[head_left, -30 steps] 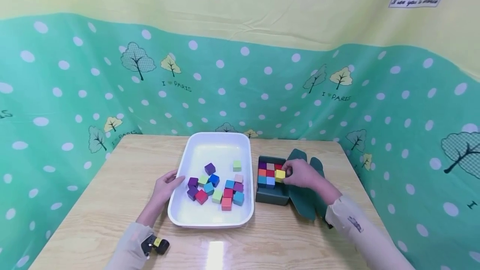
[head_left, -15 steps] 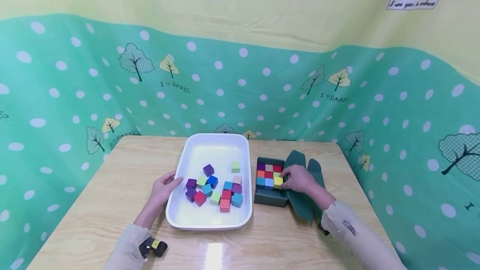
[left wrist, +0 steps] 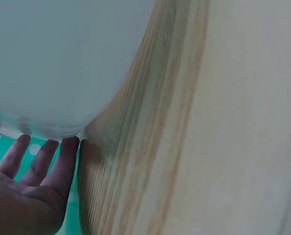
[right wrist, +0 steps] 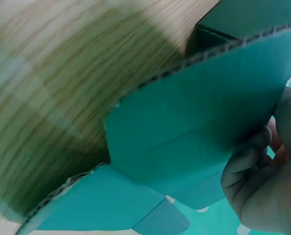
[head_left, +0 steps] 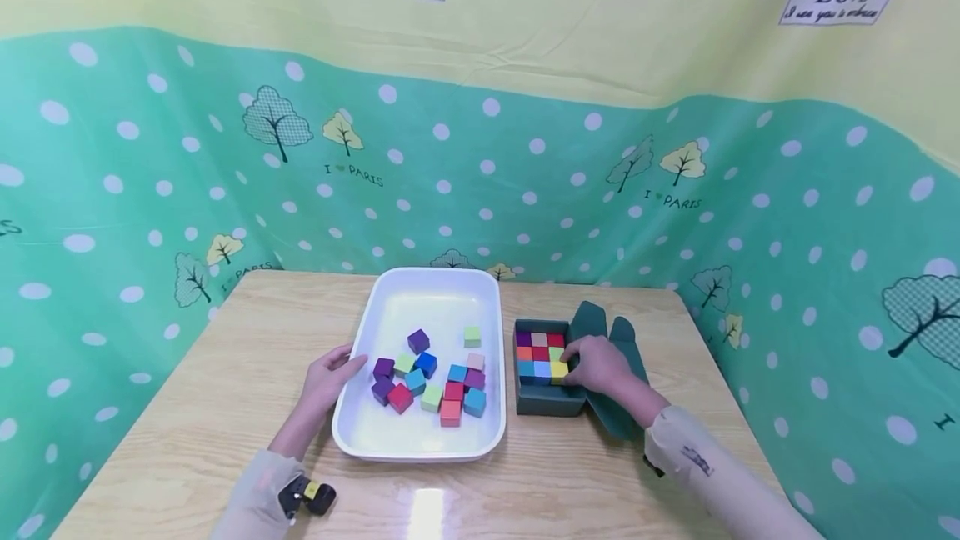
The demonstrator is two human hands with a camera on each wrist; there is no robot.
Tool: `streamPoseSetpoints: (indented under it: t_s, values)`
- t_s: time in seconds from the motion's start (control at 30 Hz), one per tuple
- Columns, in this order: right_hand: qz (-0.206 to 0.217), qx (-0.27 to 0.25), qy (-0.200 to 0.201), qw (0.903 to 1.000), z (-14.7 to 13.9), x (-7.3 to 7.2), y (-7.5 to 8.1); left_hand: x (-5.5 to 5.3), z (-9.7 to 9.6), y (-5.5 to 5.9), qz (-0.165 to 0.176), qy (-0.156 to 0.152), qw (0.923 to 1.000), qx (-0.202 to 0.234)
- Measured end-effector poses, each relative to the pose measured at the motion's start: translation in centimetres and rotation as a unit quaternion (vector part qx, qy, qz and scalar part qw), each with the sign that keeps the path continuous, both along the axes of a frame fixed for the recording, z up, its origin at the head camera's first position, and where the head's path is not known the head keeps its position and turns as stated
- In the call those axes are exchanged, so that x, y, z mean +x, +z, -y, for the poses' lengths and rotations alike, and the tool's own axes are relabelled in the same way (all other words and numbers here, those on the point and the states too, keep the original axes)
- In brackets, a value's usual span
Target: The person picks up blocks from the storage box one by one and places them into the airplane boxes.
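My left hand holds the left rim of the white tray, thumb over the edge. In the left wrist view, its fingers touch the outside of the tray. Several coloured cubes, such as a red cube, lie loose in the tray. At the right stands a dark green cardboard box, with rows of cubes inside. My right hand pinches a yellow cube in the box's right column, level with a light blue cube. In the right wrist view the cardboard hides the fingertips.
The box's lid hangs open to the right, under my right forearm. Bare wood shows on the table in front of the tray and box. A patterned cloth surrounds the table at the back and sides.
My right hand has lowered the yellow cube beside the light blue one, uncovering a light green cube behind it. My left hand stays at the tray's rim.
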State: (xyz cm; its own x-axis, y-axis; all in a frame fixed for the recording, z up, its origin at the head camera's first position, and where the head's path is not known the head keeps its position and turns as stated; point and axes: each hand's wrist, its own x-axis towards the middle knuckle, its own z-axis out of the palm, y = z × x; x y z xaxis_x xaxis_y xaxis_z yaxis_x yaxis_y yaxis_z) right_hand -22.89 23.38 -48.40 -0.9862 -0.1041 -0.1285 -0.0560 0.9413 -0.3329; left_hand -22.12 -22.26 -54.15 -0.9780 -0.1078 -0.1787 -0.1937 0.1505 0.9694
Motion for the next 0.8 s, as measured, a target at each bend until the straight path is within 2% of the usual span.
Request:
streamPoseSetpoints:
  t_s: [0.23,0.33,0.43,0.53,0.7,0.8]
  values:
    - [-0.007,0.012,0.009,0.9999,-0.2,-0.3,-0.5,0.1,-0.1,0.1,-0.004,0.003,1.0,0.005]
    - [-0.007,0.022,0.011,0.9997,0.1,-0.5,0.0,0.1,-0.1,0.3,-0.005,0.004,1.0,0.004]
    - [-0.012,0.024,0.012,0.9996,1.4,-0.4,1.7,0.3,-0.1,0.5,-0.005,0.003,1.0,0.003]
    - [-0.019,0.009,0.028,0.9994,3.8,-0.3,4.0,0.3,0.1,0.5,-0.002,0.003,1.0,0.006]
    - [-0.021,-0.012,0.091,0.9956,9.1,-1.0,7.9,0.0,-0.1,0.0,-0.004,0.004,0.9998,0.018]
    - [-0.021,-0.017,0.129,0.9913,12.2,-2.2,8.6,-0.1,-0.2,-0.2,-0.008,0.007,0.9996,0.028]
